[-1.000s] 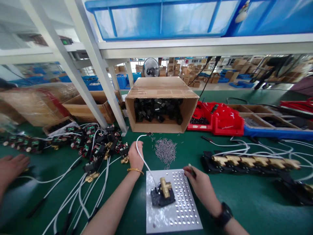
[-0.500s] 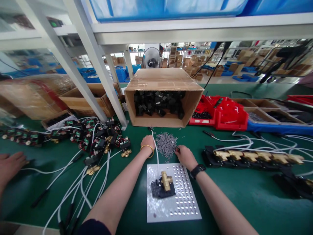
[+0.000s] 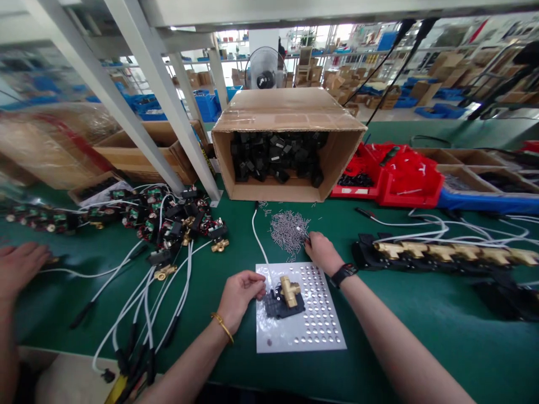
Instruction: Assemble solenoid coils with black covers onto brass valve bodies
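My left hand (image 3: 241, 296) is beside the left edge of a black housing (image 3: 275, 306), its thumb and forefinger slightly apart with nothing visible between them. A brass tee fitting (image 3: 289, 292) sits on the housing, which rests on a white plate with rows of shiny round dots (image 3: 265, 336). From the housing a white cable (image 3: 259, 235) runs up to a black plug near the carton. At the right edge of a pile of small grey screws (image 3: 288, 230), my right hand (image 3: 323, 253) is closed around a thin dark tool (image 3: 306, 238), whose kind is unclear.
An open carton (image 3: 290, 115) of black parts stands behind the screws. Red bins (image 3: 410, 193) are at back right, brass-fitted assemblies (image 3: 442, 252) at right. Wired assemblies (image 3: 168, 230) and trailing cables cover the left. Another person's hand (image 3: 25, 266) is at far left.
My left hand has drawn back from the cable's far end to the housing, and the cable lies free. My right hand stays by the screws. The camera view has tilted down.
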Demonstrator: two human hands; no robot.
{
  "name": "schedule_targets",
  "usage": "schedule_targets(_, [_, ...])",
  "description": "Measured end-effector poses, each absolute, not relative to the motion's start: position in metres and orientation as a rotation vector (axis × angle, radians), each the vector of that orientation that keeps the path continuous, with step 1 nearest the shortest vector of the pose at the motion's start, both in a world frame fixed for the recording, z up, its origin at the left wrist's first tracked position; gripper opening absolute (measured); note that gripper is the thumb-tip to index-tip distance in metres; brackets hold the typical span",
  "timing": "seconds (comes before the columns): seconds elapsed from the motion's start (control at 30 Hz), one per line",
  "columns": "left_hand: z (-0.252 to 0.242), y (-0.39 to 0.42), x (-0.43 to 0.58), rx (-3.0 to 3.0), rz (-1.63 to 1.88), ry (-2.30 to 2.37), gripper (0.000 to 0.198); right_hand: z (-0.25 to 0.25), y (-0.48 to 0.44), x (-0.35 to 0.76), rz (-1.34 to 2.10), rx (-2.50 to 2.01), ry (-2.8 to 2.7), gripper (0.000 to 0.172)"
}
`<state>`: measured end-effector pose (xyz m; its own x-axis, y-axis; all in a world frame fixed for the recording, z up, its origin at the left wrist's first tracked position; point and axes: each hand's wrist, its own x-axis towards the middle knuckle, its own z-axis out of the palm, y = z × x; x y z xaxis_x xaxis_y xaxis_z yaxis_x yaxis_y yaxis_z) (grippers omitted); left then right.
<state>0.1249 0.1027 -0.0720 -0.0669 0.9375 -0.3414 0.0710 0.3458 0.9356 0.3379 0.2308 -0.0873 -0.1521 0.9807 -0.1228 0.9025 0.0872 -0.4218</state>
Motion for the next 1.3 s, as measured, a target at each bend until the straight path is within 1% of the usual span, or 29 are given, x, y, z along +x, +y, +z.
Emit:
schedule_targets(0.2, [-0.081,0.098,0.132,0.966,0.954,1.46,0.011,-0.063,0.192,0.341,0.789,-1.643,-2.132,0.011])
schedule_targets(0.27, [-0.084,0.101,0.132,1.011,0.93,1.463,0.008,-0.059,0.174,0.342,0.994,-1.493,-2.036,0.015])
schedule_targets(0.37, [-0.082,0.103,0.131,1.105,0.89,1.452,0.003,-0.063,0.154,0.339,1.349,-1.365,-1.723,0.018])
schedule_targets(0.43, [-0.078,0.103,0.129,1.237,0.859,1.421,0.004,-0.069,0.149,0.337,1.457,-1.369,-1.6,0.017])
schedule_targets(0.6, [-0.075,0.099,0.126,1.988,0.794,1.304,0.015,-0.076,0.153,0.338,1.502,-1.333,-1.603,0.013])
schedule_targets(0.7, [-0.075,0.098,0.128,2.191,0.759,1.289,0.016,-0.074,0.158,0.338,1.532,-1.284,-1.583,0.012])
schedule_targets(0.83, [-0.073,0.098,0.13,2.334,0.623,1.311,0.014,-0.072,0.162,0.336,1.605,-1.254,-1.566,0.013])
schedule_targets(0.9, [-0.073,0.099,0.13,2.401,0.608,1.294,0.015,-0.074,0.161,0.336,1.62,-1.272,-1.575,0.013])
schedule_targets(1.03, [-0.077,0.098,0.126,2.467,0.709,1.213,0.019,-0.077,0.146,0.343,1.562,-1.36,-1.595,0.011])
schedule_targets(1.2, [-0.082,0.098,0.124,2.463,0.828,1.076,0.02,-0.071,0.121,0.353,1.328,-1.515,-1.724,0.011])
schedule_targets(1.3, [-0.084,0.1,0.124,2.42,0.872,1.029,0.019,-0.063,0.116,0.354,1.274,-1.432,-1.877,0.013])
